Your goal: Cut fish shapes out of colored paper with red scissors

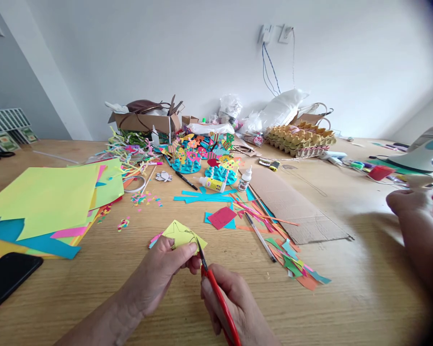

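Observation:
Between the thumb and fingers of my left hand (pixel 169 263) is a small piece of yellow paper (pixel 181 232) with dark drawn lines on it. A bit of pink shows behind its left edge. My right hand (pixel 231 300) is closed round the red handles of a pair of scissors (pixel 216 293), whose dark blades reach the paper's right side, close to my left thumb. Just beyond, a dark pink paper piece (pixel 222 217) lies on a blue one (pixel 232 223). A pen (pixel 260 238) lies to the right among paper strips.
Coloured sheets (pixel 46 192) and a black phone (pixel 10 278) lie at left. Ahead are blue bases with paper fish (pixel 222 168), a yellow glue bottle (pixel 212 184) and a white bottle (pixel 245 180). Cardboard (pixel 292 206) lies right; another person's arm (pixel 418 230) reaches in at far right.

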A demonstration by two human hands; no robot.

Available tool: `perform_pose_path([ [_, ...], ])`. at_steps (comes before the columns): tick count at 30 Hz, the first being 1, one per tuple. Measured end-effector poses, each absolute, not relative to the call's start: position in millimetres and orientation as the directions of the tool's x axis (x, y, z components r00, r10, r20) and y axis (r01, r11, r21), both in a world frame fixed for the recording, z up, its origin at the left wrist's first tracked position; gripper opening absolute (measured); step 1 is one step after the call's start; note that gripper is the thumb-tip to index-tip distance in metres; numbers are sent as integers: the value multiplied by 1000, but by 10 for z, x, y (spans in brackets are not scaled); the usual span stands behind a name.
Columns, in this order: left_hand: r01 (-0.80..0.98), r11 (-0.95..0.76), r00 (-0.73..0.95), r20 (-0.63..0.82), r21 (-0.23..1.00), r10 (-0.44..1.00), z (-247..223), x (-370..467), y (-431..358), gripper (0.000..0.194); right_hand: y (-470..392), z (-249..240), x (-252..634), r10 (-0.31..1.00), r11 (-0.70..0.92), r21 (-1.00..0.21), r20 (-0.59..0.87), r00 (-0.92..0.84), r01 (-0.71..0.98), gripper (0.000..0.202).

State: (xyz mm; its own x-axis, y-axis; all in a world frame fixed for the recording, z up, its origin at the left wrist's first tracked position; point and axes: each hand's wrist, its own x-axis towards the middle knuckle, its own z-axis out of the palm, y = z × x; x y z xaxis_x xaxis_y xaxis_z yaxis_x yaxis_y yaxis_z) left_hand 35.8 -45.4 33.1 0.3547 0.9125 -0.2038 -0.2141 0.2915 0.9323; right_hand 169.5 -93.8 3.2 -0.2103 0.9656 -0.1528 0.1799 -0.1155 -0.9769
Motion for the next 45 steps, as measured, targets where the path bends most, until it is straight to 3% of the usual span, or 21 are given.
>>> perform_pose_path([
  [14, -141, 298, 475, -200, 944, 857, 325, 236, -391, 11, -935, -15, 1725, 972, 4, -962, -61, -227, 273, 37],
  [24, -107, 276, 473, -196, 955, 859, 335, 183, -327, 17, -910, -9, 1738, 975, 42, -935, -39, -218, 352, 34],
  [36, -79, 232, 423, -178, 969, 889, 330, 228, -318, 17, -933, 20, 1726, 968, -84, -968, -135, -210, 236, 26],
  [45, -109, 252, 449, -178, 962, 876, 339, 249, -328, 16, -918, -53, 1782, 963, -12, -964, -82, -257, 264, 33],
])
